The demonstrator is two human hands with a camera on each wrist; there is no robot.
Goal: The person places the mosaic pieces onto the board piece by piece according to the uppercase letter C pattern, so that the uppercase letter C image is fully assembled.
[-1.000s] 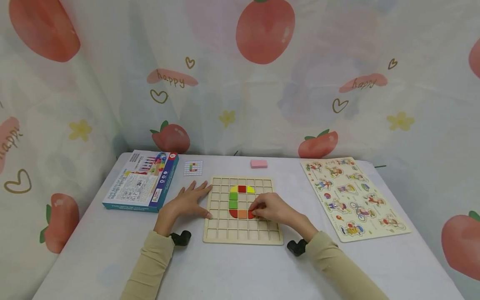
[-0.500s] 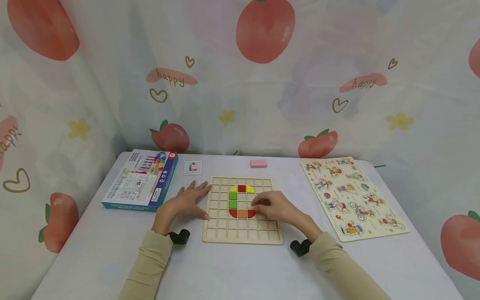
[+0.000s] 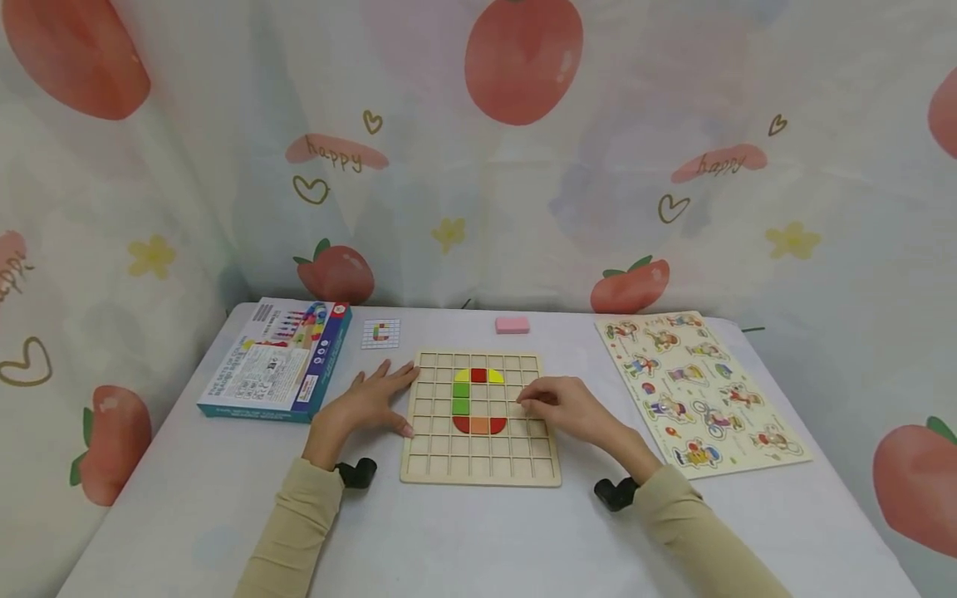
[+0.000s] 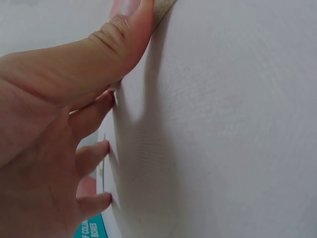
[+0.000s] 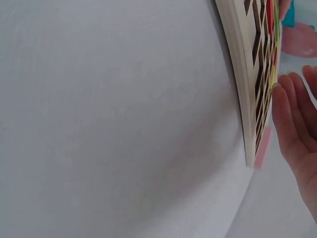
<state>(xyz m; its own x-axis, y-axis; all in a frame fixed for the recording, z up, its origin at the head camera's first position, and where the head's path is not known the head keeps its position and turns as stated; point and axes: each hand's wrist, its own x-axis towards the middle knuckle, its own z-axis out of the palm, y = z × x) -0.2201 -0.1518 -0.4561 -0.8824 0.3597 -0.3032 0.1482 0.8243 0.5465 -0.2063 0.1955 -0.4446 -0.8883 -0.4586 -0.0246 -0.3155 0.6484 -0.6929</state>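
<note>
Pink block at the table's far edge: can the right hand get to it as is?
Probably yes. The right hand rests on the wooden grid board, and only bare table lies between it and the pink block.

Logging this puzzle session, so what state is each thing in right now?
Grid board: flat on table, partly filled with coloured tiles.
Left hand: fingers straight, resting at the board's left edge.
Right hand: over the board's right side, empty.
Box: closed, lying flat.
Character puzzle: pieces seated.
</note>
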